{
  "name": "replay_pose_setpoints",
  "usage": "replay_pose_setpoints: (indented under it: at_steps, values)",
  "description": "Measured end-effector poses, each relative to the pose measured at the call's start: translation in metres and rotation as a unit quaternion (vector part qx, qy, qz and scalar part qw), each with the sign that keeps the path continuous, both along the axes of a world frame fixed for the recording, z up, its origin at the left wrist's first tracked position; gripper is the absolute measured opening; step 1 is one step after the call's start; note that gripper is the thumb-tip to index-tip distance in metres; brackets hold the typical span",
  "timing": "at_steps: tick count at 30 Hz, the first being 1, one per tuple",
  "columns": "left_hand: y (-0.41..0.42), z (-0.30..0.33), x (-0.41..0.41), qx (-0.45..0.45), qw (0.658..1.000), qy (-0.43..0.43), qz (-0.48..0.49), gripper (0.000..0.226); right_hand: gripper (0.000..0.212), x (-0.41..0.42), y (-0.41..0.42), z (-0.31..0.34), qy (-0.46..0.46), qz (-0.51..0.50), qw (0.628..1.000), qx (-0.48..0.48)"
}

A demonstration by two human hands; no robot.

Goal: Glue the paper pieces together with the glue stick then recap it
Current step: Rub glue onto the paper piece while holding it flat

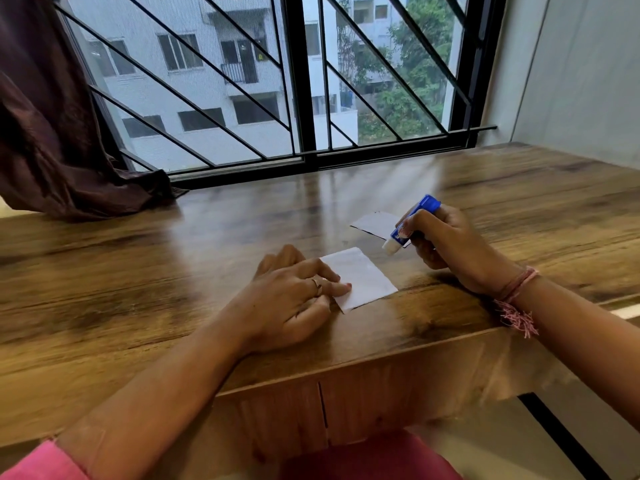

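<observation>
A white square paper piece (363, 277) lies on the wooden table (173, 271) near its front edge. My left hand (294, 299) lies flat with straight fingers pressing the paper's left edge. My right hand (446, 244) grips a blue glue stick (412, 225), tilted with its uncapped white tip down-left, just above the table right of the paper. A second paper piece (374, 223) with a dark edge lies behind, partly hidden by the glue stick and hand. No cap is visible.
A barred window (304, 81) runs along the table's far edge. A dark brown curtain (52, 133) drapes onto the table's far left corner. The table's front edge drops off just below my wrists.
</observation>
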State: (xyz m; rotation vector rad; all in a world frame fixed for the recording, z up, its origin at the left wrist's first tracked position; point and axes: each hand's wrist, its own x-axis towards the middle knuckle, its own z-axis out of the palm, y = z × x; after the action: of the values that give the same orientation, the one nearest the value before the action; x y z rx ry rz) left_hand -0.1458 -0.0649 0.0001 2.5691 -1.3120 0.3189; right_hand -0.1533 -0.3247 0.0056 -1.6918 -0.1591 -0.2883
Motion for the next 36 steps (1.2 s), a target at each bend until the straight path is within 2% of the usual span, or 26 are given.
replay_pose_setpoints:
  at_steps: [4, 8, 12, 16, 19, 23, 29, 33, 36]
  values:
    - [-0.006, 0.000, -0.002, 0.013, 1.000, 0.012, 0.002, 0.063, 0.013, -0.002, 0.000, 0.000, 0.015, -0.001, 1.000, 0.003]
    - [-0.005, -0.003, -0.002, 0.001, 1.000, 0.019, 0.005, 0.064, 0.023, -0.011, 0.000, -0.004, 0.014, -0.028, 0.999, -0.028]
    - [-0.004, -0.004, -0.002, -0.043, 0.998, 0.026, 0.022, 0.062, 0.017, -0.021, 0.000, -0.008, 0.036, -0.057, 0.998, -0.014]
    - [-0.004, -0.006, -0.001, -0.032, 0.998, 0.042, 0.037, 0.062, 0.015, -0.021, 0.005, -0.008, 0.055, -0.091, 0.994, -0.005]
    - [-0.005, -0.006, 0.001, -0.029, 0.997, 0.054, 0.042, 0.063, 0.012, -0.018, 0.013, -0.008, 0.032, -0.117, 0.992, -0.038]
    - [-0.004, -0.006, 0.001, -0.023, 0.997, 0.055, 0.045, 0.064, 0.016, -0.018, 0.019, -0.012, -0.017, -0.147, 0.980, -0.131]
    - [-0.005, -0.008, 0.003, -0.028, 0.996, 0.064, 0.047, 0.063, 0.015, -0.022, 0.022, -0.009, -0.034, -0.151, 0.968, -0.196]
    - [-0.005, -0.008, 0.004, -0.029, 0.997, 0.060, 0.046, 0.062, 0.019, -0.025, 0.024, -0.007, -0.034, -0.120, 0.967, -0.223]
    - [-0.005, -0.008, 0.004, -0.034, 0.997, 0.061, 0.041, 0.061, 0.017, -0.024, 0.023, -0.007, -0.045, -0.129, 0.969, -0.206]
